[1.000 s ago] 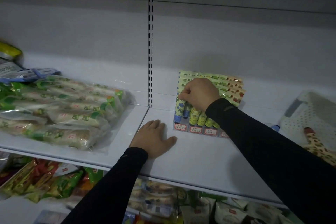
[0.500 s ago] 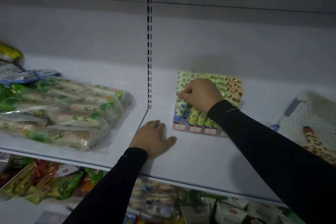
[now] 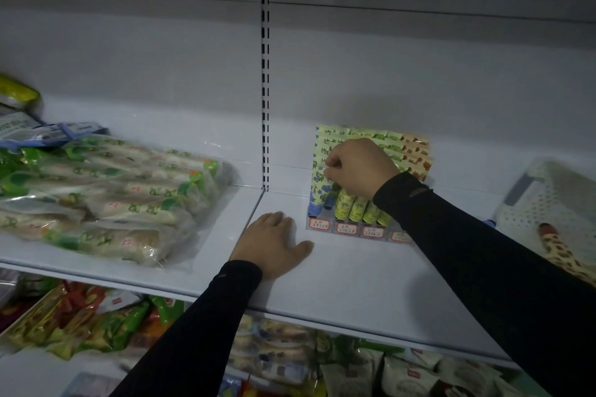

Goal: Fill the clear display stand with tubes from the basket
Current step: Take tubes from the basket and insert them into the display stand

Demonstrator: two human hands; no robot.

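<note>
Shelf stock, left to right. Bagged snack packs (image 3: 106,200): piled far left on the white shelf (image 3: 354,277). Left hand (image 3: 269,243): flat on the shelf, palm down, fingers relaxed, holding nothing. Clear display stand (image 3: 354,229): right of centre, near the back wall, rows of tubes (image 3: 350,206) upright inside. Right hand (image 3: 358,167): fist curled over the stand, pinching a blue-flowered tube (image 3: 319,185). White basket (image 3: 548,203): far right, one giraffe-patterned tube (image 3: 561,251) showing inside.
</note>
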